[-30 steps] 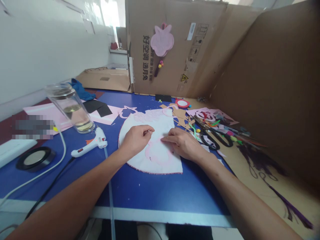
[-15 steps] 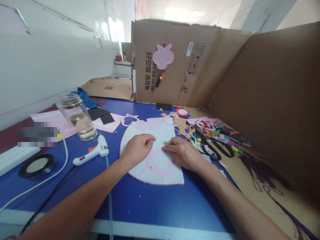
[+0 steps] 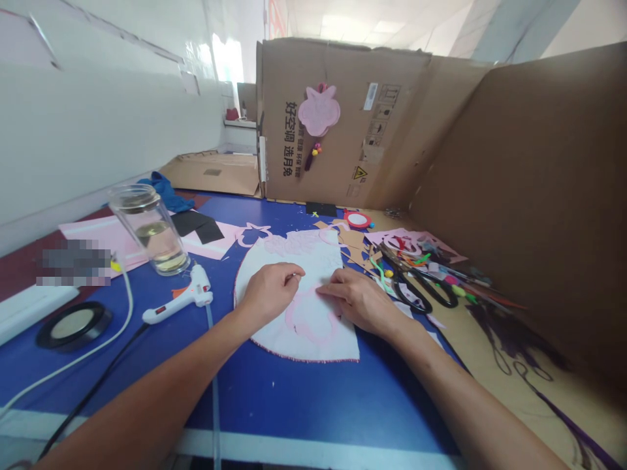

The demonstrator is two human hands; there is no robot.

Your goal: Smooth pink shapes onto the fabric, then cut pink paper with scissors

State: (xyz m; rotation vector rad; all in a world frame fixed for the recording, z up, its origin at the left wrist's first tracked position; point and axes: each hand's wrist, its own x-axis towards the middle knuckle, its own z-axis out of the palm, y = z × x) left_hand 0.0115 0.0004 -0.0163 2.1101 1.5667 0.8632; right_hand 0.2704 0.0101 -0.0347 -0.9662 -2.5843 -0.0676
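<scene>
On the blue surface (image 3: 274, 408): a white half-round cut-out (image 3: 313, 343) lies flat at the centre, its curved edge dotted red, a pink heart-like outline (image 3: 306, 320) on it.

Left hand (image 3: 269, 294): resting on the cut-out's left part, fingers curled inward, thumb and forefinger close together; whether they pinch anything is too small to tell.

Right hand (image 3: 360, 301): open and flat on the cut-out's right part, fingers extended toward the left hand, holding nothing visible.

Left of the hands: a white hot glue gun (image 3: 179, 301) lying on its side, just beside the cut-out; a clear tumbler (image 3: 149, 230) with yellowish liquid, upright; a roll of black-rimmed tape (image 3: 73, 325).

Right of the hands: black-handled scissors (image 3: 421, 289) on scattered craft scraps (image 3: 406, 232).

Behind: a cardboard panel (image 3: 343, 130) with a pink felt ornament (image 3: 318, 111) fixed to it.
</scene>
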